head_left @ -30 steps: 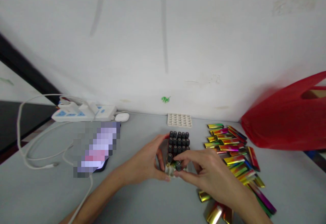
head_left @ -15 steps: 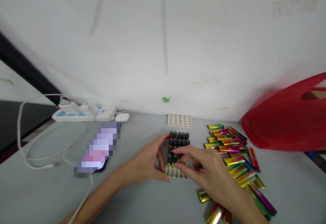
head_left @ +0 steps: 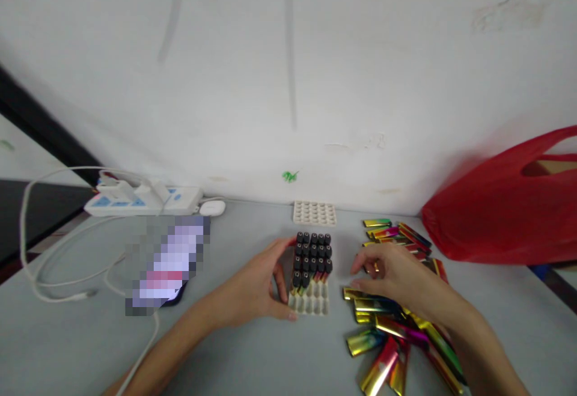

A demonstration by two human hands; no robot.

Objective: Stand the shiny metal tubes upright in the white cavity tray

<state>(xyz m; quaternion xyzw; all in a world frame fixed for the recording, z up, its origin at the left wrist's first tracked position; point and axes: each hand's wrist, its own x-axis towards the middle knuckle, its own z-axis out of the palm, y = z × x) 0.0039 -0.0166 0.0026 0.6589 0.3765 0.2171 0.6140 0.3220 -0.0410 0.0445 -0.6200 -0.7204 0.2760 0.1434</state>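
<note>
Several black-capped tubes point(head_left: 313, 250) stand upright in rows in a white tray point(head_left: 310, 306), whose front pockets show bare. Around the tray's left side curls my left hand point(head_left: 252, 288), thumb at the front corner and fingers along the back left, gripping it. To the right, my right hand point(head_left: 387, 270) hovers over a pile of shiny multicoloured tubes point(head_left: 401, 327). Its thumb and index finger are apart, with nothing seen between them; the other fingers are curled. Part of the pile is hidden under this hand.
A second white tray point(head_left: 314, 213) lies against the wall. On the left are a phone point(head_left: 174, 264), a white power strip point(head_left: 144, 201), a small white case point(head_left: 212, 208) and loose white cables. A red bag point(head_left: 505, 216) stands at the right.
My right hand has moved right, away from the capped tubes to above the pile, and its fingers have parted. My left hand stays at the tray. The view has shifted slightly.
</note>
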